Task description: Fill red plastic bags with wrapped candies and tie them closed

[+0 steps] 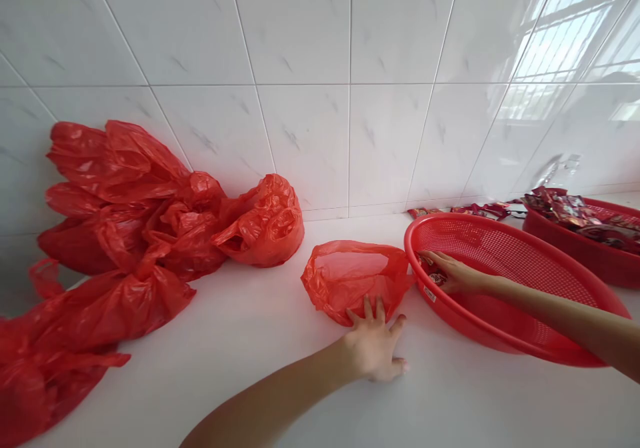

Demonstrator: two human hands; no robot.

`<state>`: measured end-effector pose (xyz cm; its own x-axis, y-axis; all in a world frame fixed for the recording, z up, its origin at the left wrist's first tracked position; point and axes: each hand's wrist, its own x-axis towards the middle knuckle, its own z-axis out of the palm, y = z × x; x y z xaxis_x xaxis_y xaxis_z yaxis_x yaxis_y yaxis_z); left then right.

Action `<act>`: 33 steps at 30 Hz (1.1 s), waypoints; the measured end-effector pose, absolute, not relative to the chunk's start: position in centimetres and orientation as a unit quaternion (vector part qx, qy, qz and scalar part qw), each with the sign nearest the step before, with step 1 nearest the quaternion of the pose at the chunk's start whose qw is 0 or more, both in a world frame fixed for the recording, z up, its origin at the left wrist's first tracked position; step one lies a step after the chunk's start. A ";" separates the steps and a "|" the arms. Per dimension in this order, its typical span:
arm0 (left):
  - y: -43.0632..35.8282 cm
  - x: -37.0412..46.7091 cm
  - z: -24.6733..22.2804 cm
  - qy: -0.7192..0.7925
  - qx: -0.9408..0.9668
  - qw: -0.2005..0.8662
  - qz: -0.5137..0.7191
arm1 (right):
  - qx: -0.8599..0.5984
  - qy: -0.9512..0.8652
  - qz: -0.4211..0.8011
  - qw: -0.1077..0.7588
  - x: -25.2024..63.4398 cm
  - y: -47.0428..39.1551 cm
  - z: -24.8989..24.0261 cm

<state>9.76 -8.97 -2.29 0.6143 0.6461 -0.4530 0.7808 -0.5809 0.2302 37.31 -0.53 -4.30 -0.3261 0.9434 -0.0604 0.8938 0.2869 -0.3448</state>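
An open red plastic bag point(350, 278) lies on the white table in front of me. My left hand point(375, 345) is spread at its near edge, fingertips touching the plastic and the thumb out to the right, holding nothing. To the right, a large red mesh basket point(545, 268) stands tilted. My right hand point(453, 273) reaches inside it at the left end, its fingers closed on a small red snack packet point(437, 277) that they partly cover.
Several filled red bags point(120, 235) are piled on the left, and one more bag point(270, 225) stands by the tiled wall. At the right, a second red basket point(560, 241) holds many packets. Loose packets point(483, 209) and a clear bottle point(565, 171) are near the wall.
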 end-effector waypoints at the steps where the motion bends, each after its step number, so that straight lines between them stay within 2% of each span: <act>1: -8.9 9.8 -2.3 0.408 0.874 0.210 -0.162 | -0.567 -0.807 0.150 0.068 37.1 -0.6 -4.2; 5: -8.7 9.7 -2.4 0.405 0.873 0.217 -0.164 | -0.542 -0.832 0.109 0.045 36.8 -0.7 -3.6; 12: -8.7 9.7 -2.6 0.405 0.874 0.215 -0.162 | -0.549 -0.823 0.124 0.070 36.4 -1.0 -3.5; 18: -8.6 9.7 -2.5 0.405 0.873 0.215 -0.163 | -0.572 -0.778 0.229 0.125 36.4 -0.7 -2.3; 24: -8.5 9.7 -2.7 0.402 0.877 0.209 -0.160 | -0.587 -0.672 0.410 0.188 36.0 -0.9 -0.6; 27: -8.5 9.7 -2.7 0.399 0.878 0.205 -0.165 | -0.587 -0.646 0.454 0.178 34.8 -1.3 -0.8; 33: -8.7 9.8 -2.4 0.403 0.878 0.199 -0.165 | -0.630 -0.728 0.239 0.123 33.1 -2.0 -2.5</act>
<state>9.83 -8.72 -2.42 0.6201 0.6422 -0.4506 0.7737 -0.5959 0.2154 33.06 -2.00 -2.48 -0.1749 0.9770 -0.1223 0.8597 0.0910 -0.5027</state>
